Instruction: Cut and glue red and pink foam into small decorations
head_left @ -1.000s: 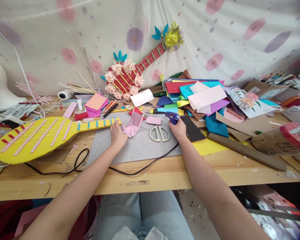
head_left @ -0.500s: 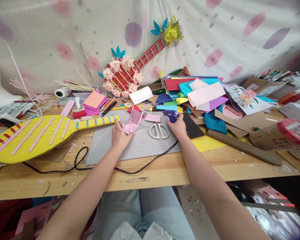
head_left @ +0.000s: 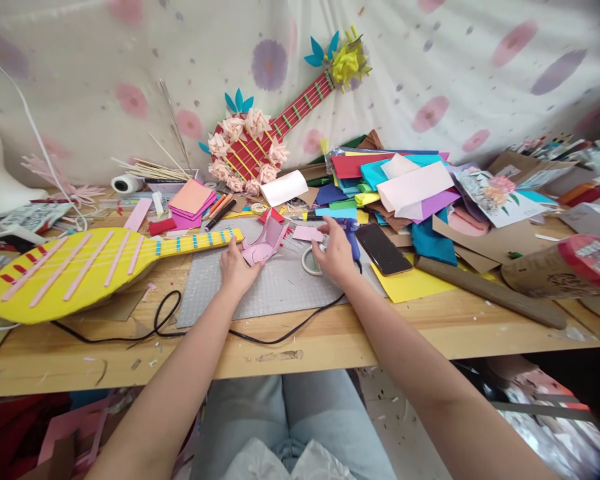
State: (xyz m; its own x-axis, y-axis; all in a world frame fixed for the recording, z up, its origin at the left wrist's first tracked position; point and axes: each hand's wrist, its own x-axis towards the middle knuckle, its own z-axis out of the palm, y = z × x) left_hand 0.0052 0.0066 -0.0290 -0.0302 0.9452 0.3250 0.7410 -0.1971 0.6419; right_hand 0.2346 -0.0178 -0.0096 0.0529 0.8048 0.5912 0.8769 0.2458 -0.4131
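Observation:
My left hand (head_left: 237,267) is closed on a folded pink craft-foam piece (head_left: 266,245), beside the neck end of a yellow toy guitar (head_left: 50,270). My right hand (head_left: 336,252) has its fingers apart and holds nothing. It hovers over the scissors (head_left: 309,262), hiding most of their handles. Just left of its fingertips lies a small pink rectangle (head_left: 307,233). A blue glue gun (head_left: 353,239) lies right behind that hand, partly covered by it. Under all this is a grey cutting mat (head_left: 275,293).
A black phone (head_left: 383,249) lies on the right, with a wooden stick (head_left: 490,293) beyond it. Coloured sheets (head_left: 415,187) are piled behind. A red flowered guitar (head_left: 253,157) leans on the curtain. A black cable (head_left: 280,341) loops across the table front.
My right hand has let go of the glue gun and moved left over the scissors. The glue gun now lies down. My left hand keeps the pink piece in nearly the same place.

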